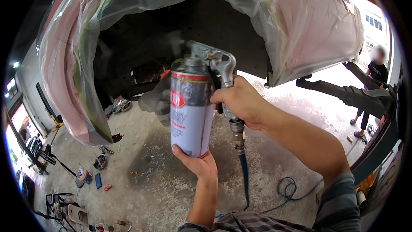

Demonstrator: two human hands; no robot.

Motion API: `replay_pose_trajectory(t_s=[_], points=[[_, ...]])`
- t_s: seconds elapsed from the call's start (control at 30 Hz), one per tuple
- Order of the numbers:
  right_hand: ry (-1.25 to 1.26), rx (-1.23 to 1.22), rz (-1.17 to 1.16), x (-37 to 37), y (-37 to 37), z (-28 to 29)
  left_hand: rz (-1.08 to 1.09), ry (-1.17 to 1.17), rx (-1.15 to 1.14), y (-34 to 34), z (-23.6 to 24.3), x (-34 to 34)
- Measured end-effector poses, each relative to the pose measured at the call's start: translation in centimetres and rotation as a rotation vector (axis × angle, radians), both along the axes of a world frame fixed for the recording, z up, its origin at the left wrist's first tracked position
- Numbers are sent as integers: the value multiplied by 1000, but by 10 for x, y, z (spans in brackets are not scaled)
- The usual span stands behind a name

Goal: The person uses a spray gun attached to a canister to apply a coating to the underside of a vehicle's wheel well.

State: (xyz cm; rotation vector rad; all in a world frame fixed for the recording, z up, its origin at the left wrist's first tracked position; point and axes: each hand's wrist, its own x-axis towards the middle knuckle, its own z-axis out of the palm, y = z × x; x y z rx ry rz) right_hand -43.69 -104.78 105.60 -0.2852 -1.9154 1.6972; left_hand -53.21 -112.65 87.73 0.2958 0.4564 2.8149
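In front of me a metal spray gun (226, 66) is screwed onto the neck of a white and dark can (189, 131) with red bands. My right hand (242, 101) is wrapped round the gun's handle. The can's base rests on my left hand (198, 163), whose thumb lies up its side. A dark blue air hose (244, 176) hangs from the fitting under the handle. The nozzle points into the dark wheel arch (180, 30) of a raised car, and a faint mist shows near it. The trigger is mostly hidden.
Clear plastic sheeting (292, 38) covers the pinkish body panels round the arch. A black lift arm (343, 94) reaches under the car at right, with a person (377, 71) beyond. The hose coils on the concrete floor (141, 206); buckets (86, 176) and tools lie at left.
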Motion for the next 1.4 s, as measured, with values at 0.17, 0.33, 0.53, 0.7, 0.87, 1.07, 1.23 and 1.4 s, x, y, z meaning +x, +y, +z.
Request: replay_pose_trajectory(t_s=[0.17,0.33,0.53,0.7,0.87,1.07,1.23,1.4], points=[[172,-56,-184,15,-4,-12,-172,14,5,15,12,-13],[52,85,-210,14,-7,9,-214,4,44,21,20,-13],[-201,367,-192,-11,-26,43,-223,-6,70,-6,22,-15],[-53,242,-241,-28,-47,39,-226,-53,-1,-16,24,-43],[20,-26,-509,-36,-66,11,-547,-71,-129,-8,16,-53],[-74,108,-661,-40,-65,-8,-780,-154,7,36,-26,-46],[-1,533,-736,-34,-70,-8,-795,-115,89,52,-5,-44],[-87,361,-792,-34,-57,-7,-695,-113,40,58,-10,-39]])
